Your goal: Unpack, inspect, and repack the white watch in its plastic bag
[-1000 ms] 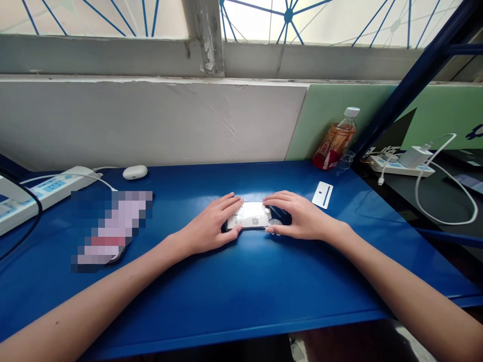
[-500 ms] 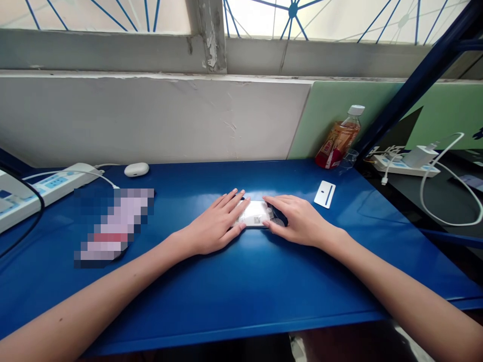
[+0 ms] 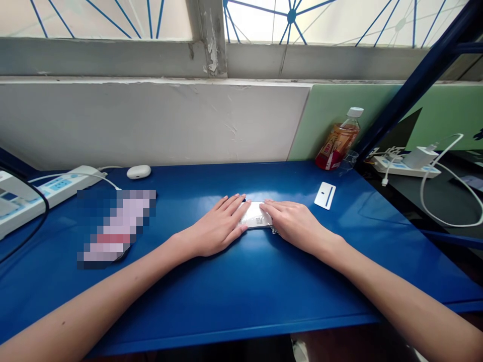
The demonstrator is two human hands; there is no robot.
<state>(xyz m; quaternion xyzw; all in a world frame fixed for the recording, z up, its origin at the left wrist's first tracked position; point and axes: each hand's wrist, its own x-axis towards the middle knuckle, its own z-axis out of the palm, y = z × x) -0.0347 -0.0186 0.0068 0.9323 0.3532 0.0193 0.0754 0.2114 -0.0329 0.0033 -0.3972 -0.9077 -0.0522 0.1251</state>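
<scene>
white qr-coded packet lies crosswise under left hand, splayed and unclenched, and right hand, grip unclear.

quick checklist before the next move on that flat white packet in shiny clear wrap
1. Left hand over one end of the flat white packet in shiny clear wrap: ok
2. Right hand at the opposite end: ok
3. Right hand's grip firm: cannot tell
4. Packet's contents identified: cannot tell
5. White rectangular card with dark slot apart from right hand: ok
6. Clear plastic bottle of reddish drink capped: ok
</scene>
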